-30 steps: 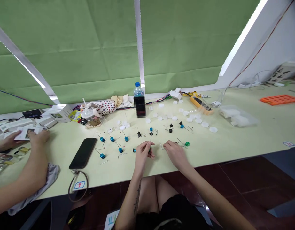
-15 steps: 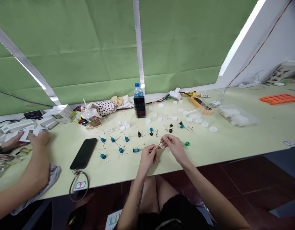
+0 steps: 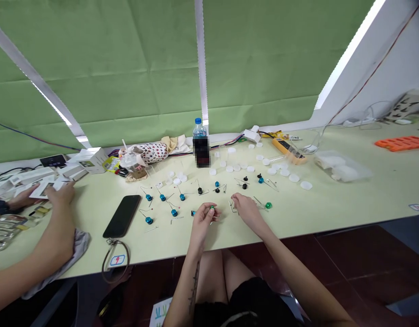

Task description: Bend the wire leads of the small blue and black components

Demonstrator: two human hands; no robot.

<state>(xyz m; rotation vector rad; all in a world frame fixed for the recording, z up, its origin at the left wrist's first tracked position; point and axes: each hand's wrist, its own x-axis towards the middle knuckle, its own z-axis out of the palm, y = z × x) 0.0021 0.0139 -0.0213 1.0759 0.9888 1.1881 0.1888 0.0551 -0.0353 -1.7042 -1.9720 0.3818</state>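
Green, at the fingertips of the left hand near the middle of the tabletop's front edge: a small round knob, gripped between thumb and bent fingers. Just left of that grip, partly hidden: a blue-and-black part. Low over the tabletop, also toward the front edge: the right hand, fingers curled, with an L-shaped metal key at the tips. Cannot tell about any hold on it. Lying just to the right: a second green knob.

Scattered farther left: five blue knobs with thin wires. Beyond them, close to the front edge: a black smartphone. Farther back: black round parts and white discs. Near the back edge: a blue-capped bottle and, to its right, a yellow handheld meter. At far left: a co-worker's hand on a white printed carton.
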